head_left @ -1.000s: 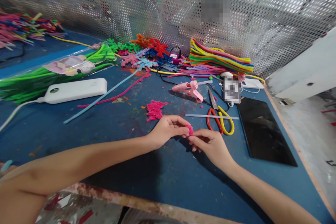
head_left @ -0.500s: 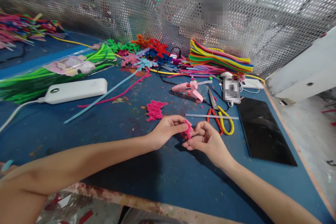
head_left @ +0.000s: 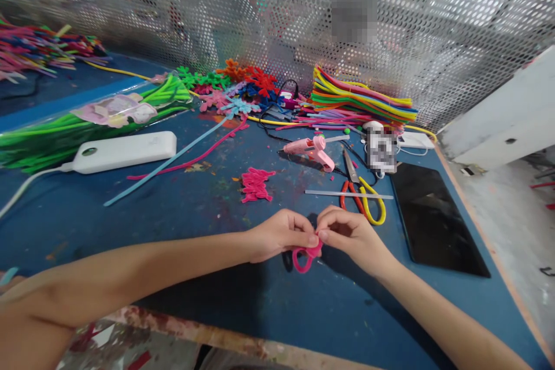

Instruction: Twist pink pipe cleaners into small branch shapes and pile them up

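Observation:
Both my hands meet over the blue table (head_left: 182,214), pinching one pink pipe cleaner (head_left: 303,257) bent into a small loop that hangs below my fingertips. My left hand (head_left: 281,234) grips its left side with closed fingers. My right hand (head_left: 351,237) pinches its right side, fingers curled. A small pile of pink bent pipe cleaner pieces (head_left: 255,184) lies just beyond my hands.
Red and yellow scissors (head_left: 362,199), a clear glue stick (head_left: 347,193) and a pink glue gun (head_left: 314,150) lie behind my hands. A black tablet (head_left: 433,217) is at right, a white power strip (head_left: 125,150) at left. Coloured pipe cleaner stacks (head_left: 359,101) and green bundles (head_left: 65,130) line the back.
My hands moved a little nearer to me and lower. The pink piece, first a small bunch between my fingertips, now hangs as an open loop.

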### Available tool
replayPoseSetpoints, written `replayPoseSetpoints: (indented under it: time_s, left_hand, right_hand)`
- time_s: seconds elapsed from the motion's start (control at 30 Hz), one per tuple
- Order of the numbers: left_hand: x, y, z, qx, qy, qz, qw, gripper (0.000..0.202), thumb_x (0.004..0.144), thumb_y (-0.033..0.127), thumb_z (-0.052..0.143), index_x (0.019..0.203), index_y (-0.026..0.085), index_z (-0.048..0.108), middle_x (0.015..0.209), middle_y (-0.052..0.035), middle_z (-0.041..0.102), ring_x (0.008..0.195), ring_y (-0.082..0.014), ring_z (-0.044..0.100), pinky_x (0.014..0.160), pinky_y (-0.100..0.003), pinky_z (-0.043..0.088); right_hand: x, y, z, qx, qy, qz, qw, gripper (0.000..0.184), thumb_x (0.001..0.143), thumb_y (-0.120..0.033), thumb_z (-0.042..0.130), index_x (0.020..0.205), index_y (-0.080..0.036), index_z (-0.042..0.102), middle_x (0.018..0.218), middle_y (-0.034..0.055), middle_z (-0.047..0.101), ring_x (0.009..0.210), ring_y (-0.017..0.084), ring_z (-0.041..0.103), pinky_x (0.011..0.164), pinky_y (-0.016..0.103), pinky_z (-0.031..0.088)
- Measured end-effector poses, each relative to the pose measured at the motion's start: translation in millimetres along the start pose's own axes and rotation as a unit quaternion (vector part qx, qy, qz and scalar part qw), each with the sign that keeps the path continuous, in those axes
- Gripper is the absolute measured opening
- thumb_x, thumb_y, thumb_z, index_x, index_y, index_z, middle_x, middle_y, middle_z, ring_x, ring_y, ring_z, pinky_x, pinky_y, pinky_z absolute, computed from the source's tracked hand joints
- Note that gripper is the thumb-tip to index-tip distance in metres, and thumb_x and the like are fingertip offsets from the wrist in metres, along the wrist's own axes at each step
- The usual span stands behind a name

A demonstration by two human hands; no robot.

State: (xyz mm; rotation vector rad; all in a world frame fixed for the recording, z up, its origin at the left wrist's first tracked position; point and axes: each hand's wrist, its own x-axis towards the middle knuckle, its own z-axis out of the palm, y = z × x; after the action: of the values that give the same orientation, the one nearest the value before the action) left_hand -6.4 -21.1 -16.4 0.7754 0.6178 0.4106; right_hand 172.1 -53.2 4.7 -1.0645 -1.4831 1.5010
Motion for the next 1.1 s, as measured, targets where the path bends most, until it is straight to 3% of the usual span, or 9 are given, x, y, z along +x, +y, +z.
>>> replayPoseSetpoints:
  time_s: [0.2, 0.33, 0.43, 0.57, 0.8, 1.1]
  left_hand:
    - [1.1, 0.1, 3.1, -0.028, 0.032, 0.039, 0.998, 0.024, 0.062, 0.025, 0.077, 0.065, 0.010, 0.058, 0.065, -0.0059, 0.068, 0.063, -0.0141, 0.065, 0.060, -0.022, 0.050]
    - [1.3, 1.1, 3.6, -0.027, 0.036, 0.045, 0.998, 0.026, 0.062, 0.024, 0.076, 0.065, 0.011, 0.053, 0.068, -0.0068, 0.069, 0.061, -0.0163, 0.066, 0.052, -0.022, 0.049]
    - [1.5, 1.5, 3.7, -0.022, 0.030, 0.049, 0.998, 0.023, 0.063, 0.022, 0.075, 0.073, 0.011, 0.057, 0.065, -0.0053, 0.068, 0.056, -0.0141, 0.064, 0.048, -0.019, 0.045]
    - [1.6, 1.3, 3.6, -0.030, 0.030, 0.065, 0.997, 0.028, 0.065, 0.023, 0.074, 0.088, 0.011, 0.063, 0.070, -0.0071, 0.069, 0.060, -0.0147, 0.065, 0.055, -0.022, 0.047]
    - [0.1, 3.1, 4.8, -0.028, 0.025, 0.093, 0.995, 0.023, 0.064, 0.026, 0.075, 0.076, 0.010, 0.066, 0.069, -0.0073, 0.069, 0.061, -0.0160, 0.066, 0.057, -0.024, 0.047]
    - [-0.5, 5.2, 6.8, -0.040, 0.018, 0.082, 0.996, 0.023, 0.064, 0.028, 0.075, 0.071, 0.009, 0.066, 0.068, -0.0073, 0.070, 0.059, -0.0151, 0.066, 0.055, -0.022, 0.048]
  right_hand:
    - [0.7, 5.4, 5.0, 0.092, 0.002, 0.084, 0.992, 0.019, 0.086, -0.034, 0.051, 0.077, -0.018, 0.048, 0.066, -0.0034, 0.047, 0.059, 0.008, 0.044, 0.052, 0.020, 0.031]
    - [3.3, 12.6, 5.7, 0.084, 0.038, 0.106, 0.990, 0.020, 0.086, -0.035, 0.050, 0.077, -0.017, 0.046, 0.055, -0.0066, 0.041, 0.047, 0.005, 0.032, 0.045, 0.020, 0.022]
    - [4.9, 14.5, 4.2, 0.102, 0.059, 0.113, 0.987, 0.021, 0.085, -0.035, 0.051, 0.075, -0.017, 0.046, 0.051, -0.0079, 0.037, 0.045, 0.005, 0.028, 0.044, 0.020, 0.018]
    - [6.6, 10.3, -1.3, 0.149, 0.093, 0.118, 0.977, 0.020, 0.083, -0.035, 0.054, 0.076, -0.018, 0.046, 0.050, -0.0082, 0.034, 0.045, 0.005, 0.025, 0.043, 0.020, 0.015]
    - [13.3, 5.0, -16.9, 0.196, 0.178, 0.082, 0.961, 0.023, 0.080, -0.035, 0.058, 0.072, -0.019, 0.044, 0.048, -0.0097, 0.027, 0.043, 0.005, 0.021, 0.041, 0.019, 0.018]
    - [16.9, -0.1, -21.4, 0.197, 0.230, 0.008, 0.953, 0.025, 0.082, -0.032, 0.057, 0.067, -0.019, 0.042, 0.053, -0.0086, 0.025, 0.043, 0.005, 0.024, 0.041, 0.019, 0.023]
